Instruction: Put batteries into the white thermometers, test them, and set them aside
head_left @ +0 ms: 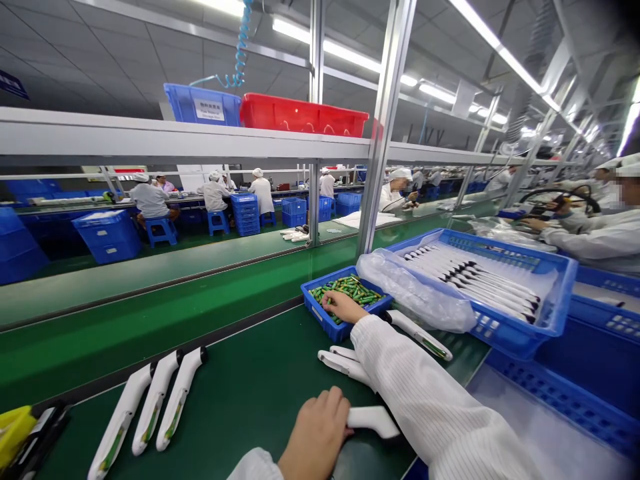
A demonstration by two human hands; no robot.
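My left hand (pixel 320 430) is wrapped round a white angled handheld device (pixel 374 419) low over the green bench; its far end is hidden under the fingers. My right hand (pixel 345 307) reaches into a small blue tray (pixel 334 328) filled with green batteries (pixel 357 288), and its fingers are curled together on a battery. Beneath my right forearm lie more white devices (pixel 340 363), partly covered by the sleeve. Another white device (pixel 420 333), with green showing in its open slot, rests beside the tray.
Three white devices (pixel 160 393) with green inside lie in a row at the left. A yellow bin (pixel 15 430) stands at the left edge. A large blue crate (pixel 525 343) of similar devices and a clear plastic bag (pixel 420 293) are at the right. Co-workers sit beyond.
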